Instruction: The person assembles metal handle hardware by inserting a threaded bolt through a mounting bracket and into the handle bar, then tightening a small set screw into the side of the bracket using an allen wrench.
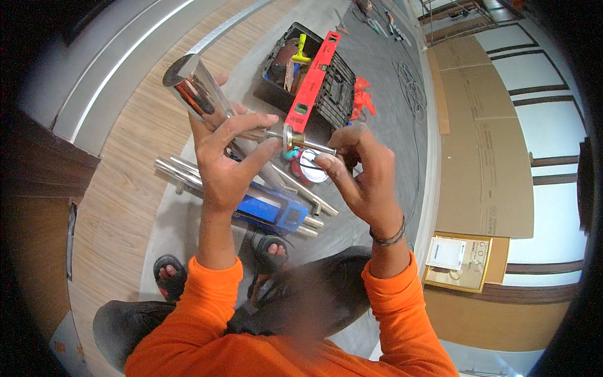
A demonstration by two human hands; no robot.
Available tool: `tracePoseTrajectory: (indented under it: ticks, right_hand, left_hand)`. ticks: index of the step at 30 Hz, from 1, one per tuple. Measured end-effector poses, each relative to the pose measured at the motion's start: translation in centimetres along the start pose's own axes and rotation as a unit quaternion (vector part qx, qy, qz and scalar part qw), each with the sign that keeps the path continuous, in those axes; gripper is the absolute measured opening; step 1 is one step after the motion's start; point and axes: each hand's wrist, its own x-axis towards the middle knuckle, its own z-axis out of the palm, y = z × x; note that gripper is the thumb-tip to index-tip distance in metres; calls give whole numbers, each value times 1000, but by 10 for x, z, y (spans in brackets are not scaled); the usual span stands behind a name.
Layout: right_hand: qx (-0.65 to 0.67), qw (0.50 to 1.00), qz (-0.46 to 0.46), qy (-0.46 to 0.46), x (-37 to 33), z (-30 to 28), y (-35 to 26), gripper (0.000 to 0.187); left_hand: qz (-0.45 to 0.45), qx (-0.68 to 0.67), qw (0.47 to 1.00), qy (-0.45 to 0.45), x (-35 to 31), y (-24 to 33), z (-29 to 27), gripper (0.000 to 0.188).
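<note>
My left hand [223, 160] is wrapped round a shiny chrome tube fitting [200, 91], a wide cylinder that narrows to a slim neck. It is held tilted, its wide end up and to the left. A round metal flange [287, 137] and a short brass-coloured collar [298, 141] sit at the slim end, by my left thumb and forefinger. From the collar a thin metal rod [321, 147] sticks out to the right. Thumb and bent forefinger of my right hand [364, 176] pinch its tip; the contact itself is partly hidden.
Below my hands lie several chrome tubes [188, 171] and a blue plastic piece [270, 208]. Beyond stands an open black toolbox [274, 93] with a red spirit level [309, 91] across it. A red-and-white tub [314, 169], a coiled cable [411, 91] and cardboard [477, 151] are nearby.
</note>
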Motion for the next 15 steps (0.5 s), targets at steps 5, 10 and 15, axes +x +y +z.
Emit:
tracePoseTrajectory:
  ticks: [5, 10, 15]
  right_hand:
    - [-67, 997, 2, -24, -1, 1, 2, 22]
    - [-10, 1000, 4, -3, 0, 2, 0, 20]
    - [-20, 999, 15, -48, -2, 1, 1, 17]
  left_hand:
    - [-6, -2, 1000, -13, 0, 1, -2, 42]
    - [-35, -21, 999, -2, 0, 4, -3, 45]
    - [-41, 18, 999, -21, 0, 2, -9, 41]
